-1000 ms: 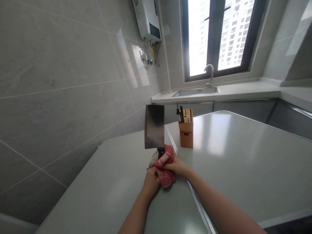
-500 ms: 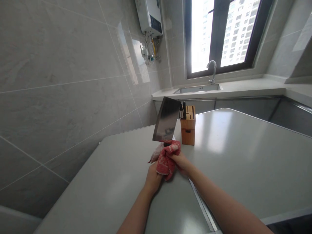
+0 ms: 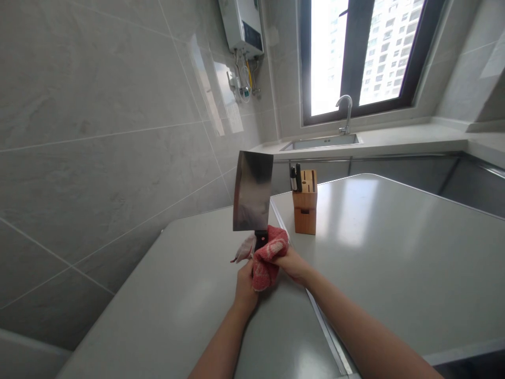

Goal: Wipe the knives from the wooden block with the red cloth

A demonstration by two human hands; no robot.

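A cleaver (image 3: 253, 192) stands blade up above the table, its broad steel face toward me and its black handle pointing down. My left hand (image 3: 246, 284) is closed round the lower end of the handle, partly covered by cloth. A red and white towel (image 3: 269, 263) is bunched against the handle, with a pale corner of it sticking out to the left. My right hand (image 3: 291, 263) grips the towel from the right, its fingertips hidden in the folds. Just beyond, to the right, is a wooden knife block (image 3: 305, 205) with dark-handled tools in its left slots.
The pale table (image 3: 394, 273) has a metal-edged seam (image 3: 325, 331) running away from me. A tiled wall (image 3: 118, 173) borders its left side. Behind the table are a counter with a sink (image 3: 323, 142), a faucet (image 3: 347, 113) and a window. A water heater (image 3: 241, 29) hangs on the wall.
The cleaver has swung left and turned more upright, with its face brighter. More of the black handle now shows above the towel. Both hands have shifted only slightly.
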